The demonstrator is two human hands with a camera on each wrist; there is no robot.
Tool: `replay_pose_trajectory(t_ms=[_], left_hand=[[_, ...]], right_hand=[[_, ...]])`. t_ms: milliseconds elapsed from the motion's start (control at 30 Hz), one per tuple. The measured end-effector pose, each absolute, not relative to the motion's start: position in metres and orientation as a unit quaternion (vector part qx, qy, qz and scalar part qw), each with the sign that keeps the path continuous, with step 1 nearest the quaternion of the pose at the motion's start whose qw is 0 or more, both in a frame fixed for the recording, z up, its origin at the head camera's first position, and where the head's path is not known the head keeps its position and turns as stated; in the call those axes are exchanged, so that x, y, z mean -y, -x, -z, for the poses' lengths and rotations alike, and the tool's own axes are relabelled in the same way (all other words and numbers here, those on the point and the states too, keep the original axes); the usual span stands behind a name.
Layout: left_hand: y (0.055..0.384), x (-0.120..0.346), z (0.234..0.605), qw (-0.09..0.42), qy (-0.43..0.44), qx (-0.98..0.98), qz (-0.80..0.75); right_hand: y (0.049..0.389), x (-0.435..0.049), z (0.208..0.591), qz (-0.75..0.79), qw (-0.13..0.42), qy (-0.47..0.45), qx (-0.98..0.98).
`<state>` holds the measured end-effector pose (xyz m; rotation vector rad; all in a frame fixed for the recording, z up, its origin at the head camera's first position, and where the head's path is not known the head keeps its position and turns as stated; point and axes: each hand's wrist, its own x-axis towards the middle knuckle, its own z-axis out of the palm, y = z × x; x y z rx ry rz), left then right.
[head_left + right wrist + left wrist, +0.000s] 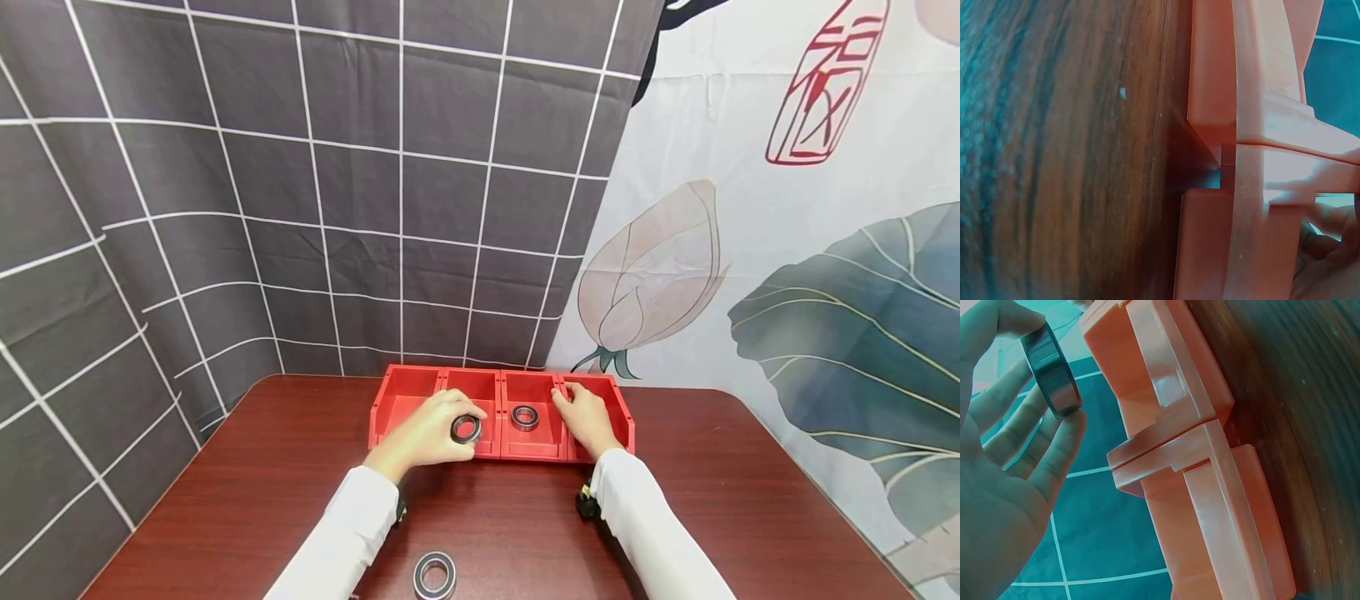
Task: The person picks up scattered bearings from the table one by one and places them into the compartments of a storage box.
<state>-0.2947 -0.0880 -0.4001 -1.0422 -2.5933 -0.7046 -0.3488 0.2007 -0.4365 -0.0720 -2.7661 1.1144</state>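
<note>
My left hand [432, 429] pinches a ball bearing [466, 428] between thumb and fingertips, in front of the second compartment of the red bin row [457, 448]. In the left wrist view the bearing [1052, 374] is edge-on, with the thumb on its top and fingers below. My right hand [587, 417] is over the rightmost compartment, thumb and fingers curled at the divider beside the third one. In the right wrist view the bin wall partly hides its fingers [1329, 219]. Another bearing [525, 417] lies inside the third compartment.
A third bearing [434, 575] lies flat on the brown wooden table [495, 517] near its front edge, between the forearms. Behind the bins hangs a dark gridded cloth [360, 183], with a floral one [675, 275] to the right.
</note>
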Motion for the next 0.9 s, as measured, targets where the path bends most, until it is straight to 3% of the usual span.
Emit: replay_pose_trajectory(t_ms=[900], left_hand=[[0.316,0.075,0.394,0.103,0.303,0.914,0.249]], right_hand=[[0.349,-0.200,0.433,-0.357,0.080,0.020,0.930]])
